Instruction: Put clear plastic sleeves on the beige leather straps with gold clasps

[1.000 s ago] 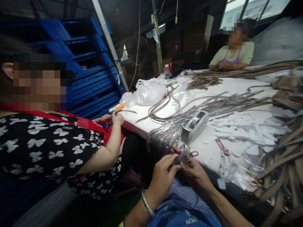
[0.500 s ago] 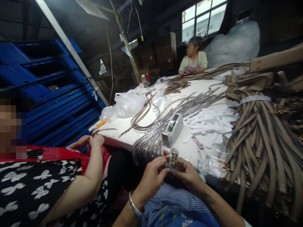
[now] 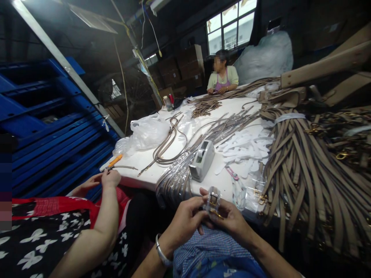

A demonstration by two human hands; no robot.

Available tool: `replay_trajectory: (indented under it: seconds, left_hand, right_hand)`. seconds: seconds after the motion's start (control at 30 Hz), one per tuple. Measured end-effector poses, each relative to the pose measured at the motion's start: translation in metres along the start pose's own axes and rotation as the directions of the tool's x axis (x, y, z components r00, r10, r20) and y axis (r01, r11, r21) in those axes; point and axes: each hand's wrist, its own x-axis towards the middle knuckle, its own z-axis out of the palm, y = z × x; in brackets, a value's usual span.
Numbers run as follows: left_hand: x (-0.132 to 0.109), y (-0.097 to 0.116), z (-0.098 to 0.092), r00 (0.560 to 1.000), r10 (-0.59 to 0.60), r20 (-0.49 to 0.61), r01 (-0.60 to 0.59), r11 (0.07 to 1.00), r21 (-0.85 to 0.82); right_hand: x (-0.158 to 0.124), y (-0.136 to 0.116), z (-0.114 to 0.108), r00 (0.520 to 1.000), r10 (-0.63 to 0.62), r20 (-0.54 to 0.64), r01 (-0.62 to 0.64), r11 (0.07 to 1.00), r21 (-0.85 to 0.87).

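Observation:
Above my lap, at the table's near edge, both hands close on a strap end with gold-coloured metal hardware (image 3: pixel 213 200), partly covered in clear plastic. My left hand (image 3: pixel 189 214) pinches it from the left, thumb and fingers together; a silver bangle circles that wrist. From the right, the fingers of my right hand (image 3: pixel 232 221) wrap round the same piece. Fingers hide much of its lower part. Just beyond stands a grey tape dispenser (image 3: pixel 202 160). Left of it, a bundle of brown straps in clear plastic (image 3: pixel 174 185) hangs over the table edge.
Brown straps with gold clasps (image 3: pixel 301 166) are heaped on the right. White paper pieces (image 3: pixel 246 146) and a pink cutter (image 3: pixel 232 172) lie nearer the middle. At left, a co-worker's hands (image 3: pixel 110 178) are by an orange-handled tool (image 3: pixel 115 160). Another person (image 3: pixel 222 75) sits at the far end.
My view has swung slightly right, so the scene sits farther left. The held strap end has turned more upright between my hands, showing more of its gold hardware.

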Motion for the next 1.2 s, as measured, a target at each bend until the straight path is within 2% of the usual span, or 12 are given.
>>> replay_trajectory:
  seconds: [0.13,0.27,0.43,0.57,0.63,0.77,0.83,0.93,1.0,1.07,1.13,1.2]
  left_hand:
    - [-0.003,-0.002,0.0,1.0,0.004,-0.015,-0.004,0.999,0.033]
    - [-0.004,-0.008,0.002,0.999,-0.005,-0.043,0.001,0.997,-0.081]
    - [-0.003,-0.018,0.009,0.99,0.014,-0.138,-0.035,0.987,-0.155]
    - [-0.001,-0.025,0.012,0.989,0.015,-0.147,-0.042,0.983,-0.177]
    - [0.001,-0.026,0.013,0.989,0.007,-0.15,-0.035,0.982,-0.184]
    - [0.004,-0.026,0.017,0.989,-0.01,-0.148,-0.026,0.97,-0.24]
    - [0.006,-0.025,0.021,0.989,-0.006,-0.148,-0.037,0.957,-0.288]
    - [0.012,-0.026,0.025,0.99,-0.008,-0.139,-0.048,0.918,-0.393]
    - [0.019,-0.027,0.022,0.982,-0.03,-0.184,-0.067,0.865,-0.497]
    - [0.028,-0.03,0.013,0.959,-0.073,-0.274,-0.109,0.798,-0.593]
    - [0.036,-0.032,0.001,0.936,-0.107,-0.335,-0.138,0.764,-0.63]
    - [0.043,-0.035,-0.008,0.938,-0.114,-0.328,-0.115,0.789,-0.603]
  right_hand:
    - [-0.003,0.002,0.002,1.0,-0.019,0.019,0.019,1.0,-0.003]
    - [-0.007,0.004,0.004,0.999,-0.037,0.014,0.037,0.999,-0.018]
    - [-0.007,0.004,-0.003,0.992,-0.124,0.028,0.127,0.966,-0.227]
    - [-0.005,0.014,-0.011,0.966,-0.256,0.042,0.244,0.841,-0.482]
    - [-0.004,0.022,-0.012,0.939,-0.342,-0.024,0.269,0.776,-0.57]
    - [-0.003,0.03,-0.01,0.832,-0.525,-0.181,0.258,0.653,-0.712]
    - [-0.005,0.025,-0.01,0.787,-0.602,-0.135,0.288,0.552,-0.782]
    - [-0.014,0.008,-0.016,0.748,-0.663,0.046,0.367,0.355,-0.86]
    - [-0.022,-0.009,-0.028,0.759,-0.63,0.163,0.401,0.256,-0.879]
    - [-0.024,-0.029,-0.05,0.785,-0.592,0.182,0.362,0.201,-0.91]
    - [-0.015,-0.049,-0.083,0.792,-0.605,0.082,0.213,0.148,-0.966]
    - [0.003,-0.065,-0.121,0.838,-0.546,0.0,0.038,0.058,-0.998]
